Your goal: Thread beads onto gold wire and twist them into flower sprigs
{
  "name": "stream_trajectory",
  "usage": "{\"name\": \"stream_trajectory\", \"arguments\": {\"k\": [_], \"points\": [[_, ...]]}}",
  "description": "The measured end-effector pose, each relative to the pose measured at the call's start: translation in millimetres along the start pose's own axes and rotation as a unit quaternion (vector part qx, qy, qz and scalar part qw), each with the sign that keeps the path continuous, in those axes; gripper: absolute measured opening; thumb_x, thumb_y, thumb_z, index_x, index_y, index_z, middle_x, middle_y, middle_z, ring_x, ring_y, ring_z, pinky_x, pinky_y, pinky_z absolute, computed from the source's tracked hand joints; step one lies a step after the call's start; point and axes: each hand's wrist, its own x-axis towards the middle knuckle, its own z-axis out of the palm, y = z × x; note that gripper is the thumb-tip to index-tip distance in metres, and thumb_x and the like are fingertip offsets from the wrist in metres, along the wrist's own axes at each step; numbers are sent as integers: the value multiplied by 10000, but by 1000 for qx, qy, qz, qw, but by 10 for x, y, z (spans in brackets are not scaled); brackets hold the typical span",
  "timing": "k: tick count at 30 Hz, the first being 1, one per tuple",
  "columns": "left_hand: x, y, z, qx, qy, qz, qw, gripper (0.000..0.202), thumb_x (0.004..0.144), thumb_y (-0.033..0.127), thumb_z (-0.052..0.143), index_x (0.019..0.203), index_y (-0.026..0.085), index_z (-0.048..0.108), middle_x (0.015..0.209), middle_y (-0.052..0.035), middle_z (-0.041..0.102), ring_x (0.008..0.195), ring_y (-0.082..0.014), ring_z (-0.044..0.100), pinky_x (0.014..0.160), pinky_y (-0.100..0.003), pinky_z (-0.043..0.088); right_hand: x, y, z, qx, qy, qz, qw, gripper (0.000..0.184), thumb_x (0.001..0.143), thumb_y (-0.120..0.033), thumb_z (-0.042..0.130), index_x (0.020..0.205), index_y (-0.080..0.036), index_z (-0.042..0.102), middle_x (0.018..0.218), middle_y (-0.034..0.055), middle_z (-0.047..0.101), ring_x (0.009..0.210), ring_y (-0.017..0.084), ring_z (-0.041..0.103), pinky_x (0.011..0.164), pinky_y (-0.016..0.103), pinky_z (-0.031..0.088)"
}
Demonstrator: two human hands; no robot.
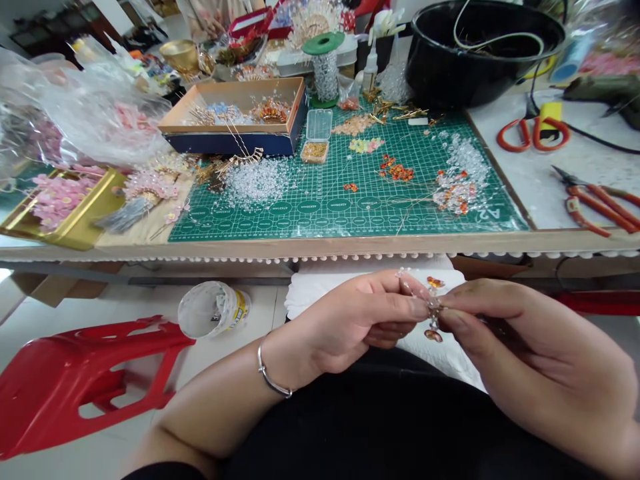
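Observation:
Between my two hands, above my lap, is a small beaded spray (pixel 433 312) with clear beads and amber-coloured pieces. My left hand (pixel 370 313) pinches it between thumb and forefinger from the left, the other fingers curled. From the right, my right hand (pixel 530 340) pinches the same spray with thumb and fingertips. The fingers hide part of its stems. On the green cutting mat (pixel 320 193) beyond lie a bunch of similar beaded sprays (pixel 455 192), a pile of orange beads (pixel 397 169) and a heap of clear beads (pixel 257 183).
A box (pixel 233 140) of wired pieces stands on the mat, near a spool (pixel 324 70) of clear strands. Pliers (pixel 597 203), red-handled scissors (pixel 533 133) and a black basin (pixel 433 67) are at the right. A red stool (pixel 45 380) and a white bucket (pixel 200 310) stand below left.

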Motion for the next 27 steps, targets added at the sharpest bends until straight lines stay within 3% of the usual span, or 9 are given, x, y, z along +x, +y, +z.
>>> {"name": "stream_trajectory", "arguments": {"k": [6, 11, 14, 17, 19, 22, 24, 25, 27], "points": [[31, -48, -18, -42, -54, -13, 998, 305, 831, 307, 773, 796, 175, 500, 585, 92, 294, 501, -47, 167, 472, -199, 116, -60, 2, -4, 21, 9, 18, 1000, 187, 920, -153, 654, 1031, -302, 659, 826, 5, 719, 699, 174, 682, 612, 292, 544], [70, -131, -8, -53, -48, 8, 997, 334, 819, 334, 764, 793, 186, 466, 556, 104, 297, 471, -37, 182, 447, -172, 146, -45, -22, 37, 33, 23, 34, 999, 176, 927, -173, 657, 1018, -324, 652, 818, -11, 707, 674, 166, 660, 599, 286, 517], [56, -171, 34, 20, -5, 24, 999, 319, 867, 407, 706, 837, 195, 468, 568, 82, 416, 449, -42, 291, 430, -154, 227, 3, -42, 43, -49, 46, 43, 997, 92, 945, -233, 643, 973, -320, 656, 803, -3, 727, 660, 186, 666, 599, 313, 501], [-16, -194, 90, 209, 34, 55, 976, 235, 946, 404, 598, 892, 203, 490, 738, 4, 619, 548, -88, 511, 506, -197, 408, 69, -37, 33, -157, 63, 19, 985, 90, 973, -294, 585, 955, -269, 670, 773, 33, 748, 645, 212, 690, 589, 332, 493], [-96, -191, 128, 421, 42, 109, 900, 177, 988, 312, 514, 858, 192, 528, 786, -18, 649, 636, -117, 565, 602, -248, 456, 111, -14, 23, -211, 69, -13, 975, 115, 977, -282, 576, 935, -235, 673, 776, 58, 763, 678, 226, 718, 606, 330, 503], [-232, -130, 179, 709, 36, 229, 666, 197, 952, 158, 481, 792, 164, 594, 723, -27, 607, 658, -152, 539, 638, -303, 432, 152, 24, -1, -230, 59, -84, 968, 57, 962, -218, 611, 926, -224, 655, 796, 55, 774, 721, 209, 732, 673, 304, 525], [-302, -46, 206, 772, 39, 324, 545, 181, 922, 113, 504, 801, 144, 635, 708, -23, 582, 639, -156, 511, 621, -316, 415, 166, 30, -29, -188, 25, -126, 974, 47, 965, -191, 603, 946, -223, 633, 810, 47, 772, 708, 184, 719, 692, 288, 532], [-323, 8, 215, 774, 52, 369, 512, 189, 925, 111, 512, 799, 141, 650, 699, -16, 572, 626, -151, 497, 610, -316, 403, 169, 24, -46, -160, 2, -136, 978, 55, 970, -184, 587, 952, -224, 621, 810, 40, 767, 694, 170, 709, 676, 277, 531], [-336, 122, 218, 760, 96, 428, 479, 236, 952, 127, 511, 773, 151, 663, 664, 0, 549, 605, -140, 478, 597, -314, 377, 171, 1, -82, -106, -41, -134, 984, 73, 971, -174, 566, 943, -232, 601, 787, 19, 747, 661, 140, 688, 619, 243, 521]]}}
